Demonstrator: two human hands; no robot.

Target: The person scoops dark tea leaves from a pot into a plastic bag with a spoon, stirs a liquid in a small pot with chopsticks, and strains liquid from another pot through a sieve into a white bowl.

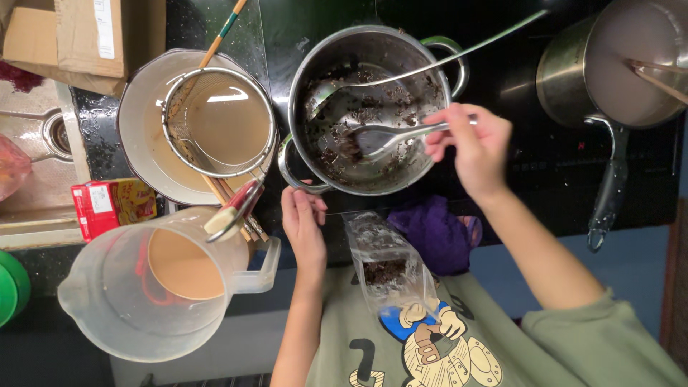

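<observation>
Beside the steel pot [373,107], right fingers [441,132] pinching a spoon [387,136], left fingers [304,204] on its handle [301,183]; red carton [111,204] leftward.

Shiny steel pot [369,50], metal spoon [390,136], clear crinkled plastic bag [387,265], translucent plastic jug [143,301]
</observation>
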